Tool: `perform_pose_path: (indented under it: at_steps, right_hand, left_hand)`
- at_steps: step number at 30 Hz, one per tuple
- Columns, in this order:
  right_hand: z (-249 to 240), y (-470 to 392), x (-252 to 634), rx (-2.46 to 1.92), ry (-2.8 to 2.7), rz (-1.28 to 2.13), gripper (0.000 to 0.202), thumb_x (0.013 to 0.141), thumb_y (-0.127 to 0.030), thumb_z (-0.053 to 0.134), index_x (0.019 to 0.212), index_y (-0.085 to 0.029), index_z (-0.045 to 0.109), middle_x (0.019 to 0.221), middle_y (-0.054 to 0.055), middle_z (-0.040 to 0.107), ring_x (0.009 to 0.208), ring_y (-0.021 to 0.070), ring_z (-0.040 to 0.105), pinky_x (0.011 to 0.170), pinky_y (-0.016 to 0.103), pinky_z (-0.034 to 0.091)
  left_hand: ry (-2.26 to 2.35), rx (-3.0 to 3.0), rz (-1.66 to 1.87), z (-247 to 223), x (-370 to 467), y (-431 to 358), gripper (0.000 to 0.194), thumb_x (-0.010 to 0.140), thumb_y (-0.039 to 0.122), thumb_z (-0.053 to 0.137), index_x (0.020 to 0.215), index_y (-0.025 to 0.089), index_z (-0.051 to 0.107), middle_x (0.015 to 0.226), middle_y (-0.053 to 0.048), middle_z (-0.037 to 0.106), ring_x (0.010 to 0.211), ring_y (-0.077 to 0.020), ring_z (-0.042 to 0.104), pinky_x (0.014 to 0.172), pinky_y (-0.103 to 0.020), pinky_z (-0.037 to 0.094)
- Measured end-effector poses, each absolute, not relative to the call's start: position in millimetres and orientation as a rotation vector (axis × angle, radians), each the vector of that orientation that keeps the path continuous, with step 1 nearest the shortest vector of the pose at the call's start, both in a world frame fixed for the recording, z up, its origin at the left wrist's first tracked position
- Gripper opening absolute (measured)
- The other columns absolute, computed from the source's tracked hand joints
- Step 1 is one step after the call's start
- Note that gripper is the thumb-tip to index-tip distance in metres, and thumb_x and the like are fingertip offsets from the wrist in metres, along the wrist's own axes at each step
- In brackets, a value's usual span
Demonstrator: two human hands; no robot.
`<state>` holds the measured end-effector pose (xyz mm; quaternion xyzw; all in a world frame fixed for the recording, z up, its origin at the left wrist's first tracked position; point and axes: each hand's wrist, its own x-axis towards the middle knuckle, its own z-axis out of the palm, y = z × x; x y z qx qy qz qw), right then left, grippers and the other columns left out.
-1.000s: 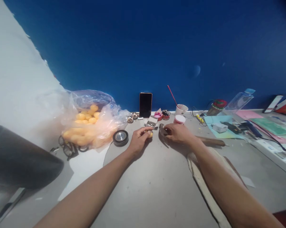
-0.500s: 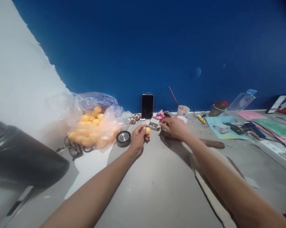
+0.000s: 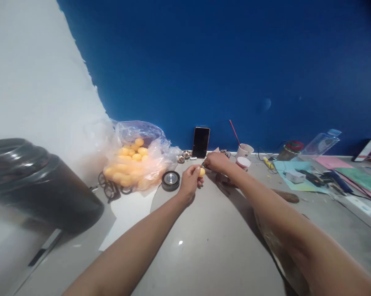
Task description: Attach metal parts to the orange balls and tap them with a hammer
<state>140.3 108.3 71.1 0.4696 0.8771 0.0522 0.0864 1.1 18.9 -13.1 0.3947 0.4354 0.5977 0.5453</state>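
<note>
My left hand point(image 3: 190, 181) grips a small yellow ball point(image 3: 202, 172) between thumb and fingers, above the grey tabletop. Close beside the ball is my right hand point(image 3: 216, 161), its fingers pinched together; whatever they hold is too small to make out. It largely covers the small open box of shiny metal pieces in front of the phone point(image 3: 200, 142). Under my right wrist lies a hammer with a wooden handle point(image 3: 286, 195), its head partly hidden. A round black-rimmed metal lid point(image 3: 170, 181) rests left of my left hand.
A clear plastic bag of yellow balls point(image 3: 133, 155) stands at left, with dark-framed glasses point(image 3: 110, 190) before it. A large dark cylinder point(image 3: 43, 185) looms nearer. To the right are a paper cup point(image 3: 245, 150) with a red stick, a white-lidded tub point(image 3: 243, 163) and a clear bottle point(image 3: 321, 144).
My right hand has moved left, from above the hammer head to the ball and over the metal-piece box. My left hand still holds the ball. The whole view has shifted slightly.
</note>
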Motion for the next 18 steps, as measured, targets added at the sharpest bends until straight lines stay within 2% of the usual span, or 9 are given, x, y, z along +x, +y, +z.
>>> perform_pose_path:
  at_steps: [7, 11, 18]
  right_hand:
    - [57.9, 114.2, 143.5, 1.442, 2.603, 0.157, 0.034, 0.102, -0.023, 0.052, 0.113, -0.018, 0.084, 0.127, 0.018, 0.077, 0.111, 0.0297, 0.073, 0.083, 0.032, 0.05]
    - [57.7, 112.5, 147.3, 1.529, 2.651, 0.125, 0.031, 0.103, -0.026, 0.053, 0.115, -0.019, 0.08, 0.126, 0.016, 0.077, 0.105, 0.0265, 0.074, 0.078, 0.029, 0.047]
    - [66.0, 90.1, 156.7, 1.714, 2.898, -0.028, 0.023, 0.1, -0.022, 0.052, 0.106, -0.018, 0.074, 0.101, 0.008, 0.08, 0.087, 0.0187, 0.069, 0.075, 0.027, 0.044]
  left_hand:
    - [1.041, 0.958, 1.402, -15.2, 2.0, 21.0, 0.05, 0.089, 0.056, 0.072, 0.115, 0.013, 0.07, 0.057, 0.001, 0.064, 0.043, -0.0105, 0.052, 0.044, -0.02, 0.04]
    - [1.052, 0.958, 1.408, -16.6, 2.1, 22.2, 0.048, 0.091, 0.056, 0.069, 0.114, 0.013, 0.07, 0.057, 0.0, 0.063, 0.043, -0.0106, 0.052, 0.044, -0.02, 0.04]
    - [1.008, 0.905, 1.418, -11.7, -0.3, 20.0, 0.046, 0.084, 0.049, 0.075, 0.113, 0.014, 0.069, 0.06, 0.001, 0.065, 0.047, -0.0108, 0.056, 0.047, -0.02, 0.042]
